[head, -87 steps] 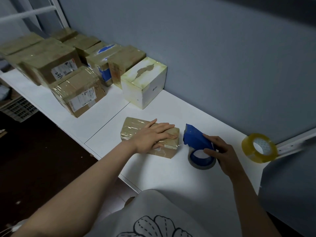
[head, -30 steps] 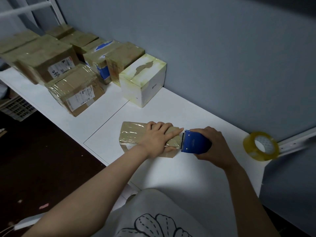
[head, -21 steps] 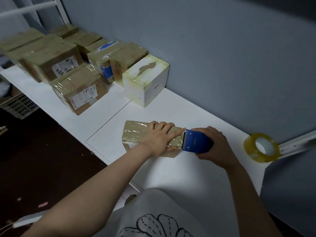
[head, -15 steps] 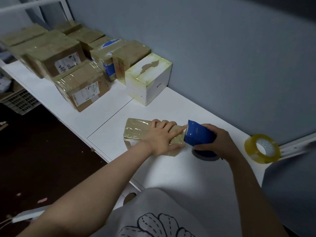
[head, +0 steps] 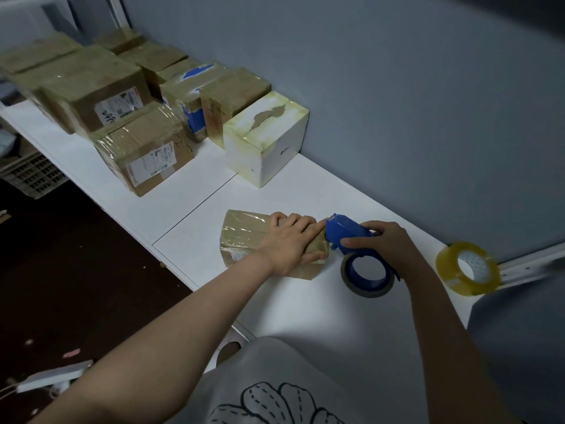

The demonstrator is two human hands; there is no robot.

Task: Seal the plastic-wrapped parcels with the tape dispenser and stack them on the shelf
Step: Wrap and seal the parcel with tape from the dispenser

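Brown, flat cardboard parcel (head: 244,237) wrapped in clear plastic film, lying on the white bench (head: 305,316) close to its front edge; the left hand (head: 290,244) rests palm down on the parcel's right half, its fingers straight and close together across the top, its thumb laid along the near edge. Blue plastic tape dispenser (head: 347,231) at the parcel's right end, its nose touching the wrapped end just beside the left fingertips; the right hand (head: 386,244) grips the dispenser from above, fingers curled round its body and thumb on the near side. Grey-brown roll of tape (head: 367,289) on the dispenser's blue hub, hanging below the right hand and facing the camera; whether its lower rim touches the bench cannot be told. Yellowish clear spare tape roll (head: 467,267) standing on edge at the bench's right end, well apart from the parcel, beside a white metal rail (head: 526,266). White cube-shaped box (head: 266,139) with yellowed tape, against the grey wall (head: 397,102) behind and to the left of the parcel; beyond it, a row of brown cartons (head: 235,90) along the wall; in front of that row, a film-wrapped carton with a printed label (head: 146,148). Grey shirt with a shell drawing (head: 275,390) at the lower edge; pale slatted crate (head: 30,175) below the bench at far left.
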